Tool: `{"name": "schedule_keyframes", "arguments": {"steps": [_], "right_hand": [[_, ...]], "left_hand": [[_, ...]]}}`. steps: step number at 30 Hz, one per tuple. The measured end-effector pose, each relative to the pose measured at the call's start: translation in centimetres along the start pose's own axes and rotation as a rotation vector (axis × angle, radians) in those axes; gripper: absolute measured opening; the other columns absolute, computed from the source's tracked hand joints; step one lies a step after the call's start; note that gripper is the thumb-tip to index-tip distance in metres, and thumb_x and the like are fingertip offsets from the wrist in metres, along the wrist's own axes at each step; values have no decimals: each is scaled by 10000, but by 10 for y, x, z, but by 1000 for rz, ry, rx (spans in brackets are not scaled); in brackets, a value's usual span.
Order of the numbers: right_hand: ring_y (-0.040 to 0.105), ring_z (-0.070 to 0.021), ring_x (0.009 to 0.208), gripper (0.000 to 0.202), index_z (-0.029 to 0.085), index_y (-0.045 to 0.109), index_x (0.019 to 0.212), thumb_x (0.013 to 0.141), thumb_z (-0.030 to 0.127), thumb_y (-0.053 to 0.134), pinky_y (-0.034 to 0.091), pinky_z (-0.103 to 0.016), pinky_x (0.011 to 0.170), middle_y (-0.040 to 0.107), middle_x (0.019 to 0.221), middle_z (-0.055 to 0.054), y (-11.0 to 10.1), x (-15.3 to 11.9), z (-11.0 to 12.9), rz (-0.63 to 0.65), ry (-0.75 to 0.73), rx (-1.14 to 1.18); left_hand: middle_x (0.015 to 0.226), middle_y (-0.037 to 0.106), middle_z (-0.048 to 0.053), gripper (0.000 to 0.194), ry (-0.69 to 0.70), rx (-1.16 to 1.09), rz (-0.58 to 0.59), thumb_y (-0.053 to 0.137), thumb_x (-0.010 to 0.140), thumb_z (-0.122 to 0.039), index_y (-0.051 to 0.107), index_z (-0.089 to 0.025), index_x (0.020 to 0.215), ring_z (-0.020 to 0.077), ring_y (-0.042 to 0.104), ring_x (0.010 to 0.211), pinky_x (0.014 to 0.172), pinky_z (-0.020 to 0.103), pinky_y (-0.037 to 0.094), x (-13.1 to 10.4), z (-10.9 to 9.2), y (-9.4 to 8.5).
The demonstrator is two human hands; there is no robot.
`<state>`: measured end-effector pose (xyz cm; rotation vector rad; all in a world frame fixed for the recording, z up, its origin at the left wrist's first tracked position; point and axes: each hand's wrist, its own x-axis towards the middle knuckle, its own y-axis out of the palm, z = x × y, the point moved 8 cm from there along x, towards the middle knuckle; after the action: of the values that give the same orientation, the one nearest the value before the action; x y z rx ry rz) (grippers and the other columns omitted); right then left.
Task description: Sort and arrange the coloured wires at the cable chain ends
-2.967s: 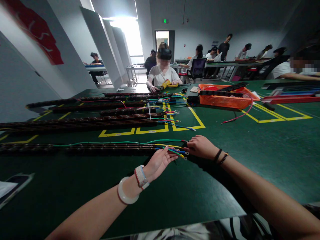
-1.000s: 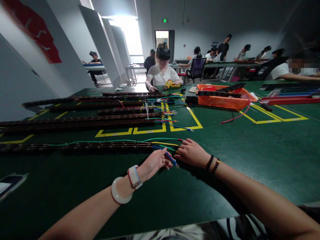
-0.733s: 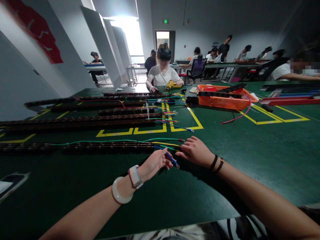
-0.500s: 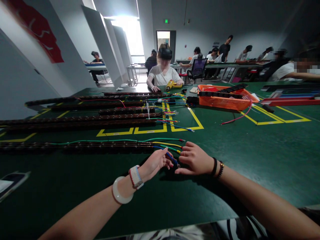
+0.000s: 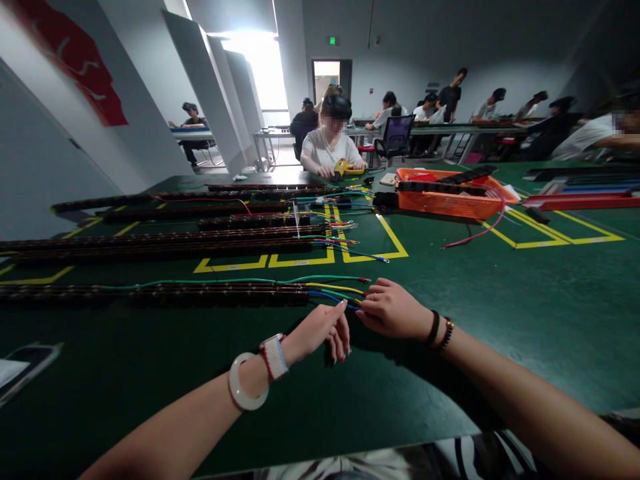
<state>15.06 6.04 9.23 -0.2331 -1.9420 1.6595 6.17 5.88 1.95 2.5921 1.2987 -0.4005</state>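
Note:
A long dark wire harness lies across the near part of the table, its loose wire ends pointing right. My right hand is closed at those ends. The blue wire runs into its fingertips, and the tips of a yellow wire and a shorter green wire reach the same spot. A longer green wire with a red-sleeved lug lies free just behind. My left hand hangs beside the blue wire with its fingers apart; its thumb tip is close to the wire, contact unclear.
More harnesses lie behind, over yellow tape outlines on the green table. An orange basket holds dark strips. Across the table, a person has a hand by a yellow heat gun. A phone-like object lies at left.
My left hand has let go of the blue wire and its fingers have dropped. My right hand has closed at the wire ends, the blue one now running into its fingers.

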Motion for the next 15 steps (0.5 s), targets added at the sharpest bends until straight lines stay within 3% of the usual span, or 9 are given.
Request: {"name": "schedule_keyframes", "arguments": {"steps": [4, 15], "right_hand": [[477, -131, 619, 315, 178, 594, 653, 893, 310, 439, 293, -293, 716, 597, 594, -19, 14, 0, 1, 94, -30, 8], [550, -149, 696, 307, 182, 624, 700, 905, 280, 416, 307, -309, 736, 649, 691, -35, 35, -2, -1, 227, -9, -5]], "left_hand": [[528, 601, 52, 559, 6, 144, 32, 340, 842, -622, 506, -130, 634, 107, 542, 392, 364, 183, 351, -4, -4, 7], [534, 605, 43, 541, 29, 163, 45, 333, 840, -629, 485, -149, 640, 90, 513, 376, 338, 172, 283, -1, 0, 3]]}}
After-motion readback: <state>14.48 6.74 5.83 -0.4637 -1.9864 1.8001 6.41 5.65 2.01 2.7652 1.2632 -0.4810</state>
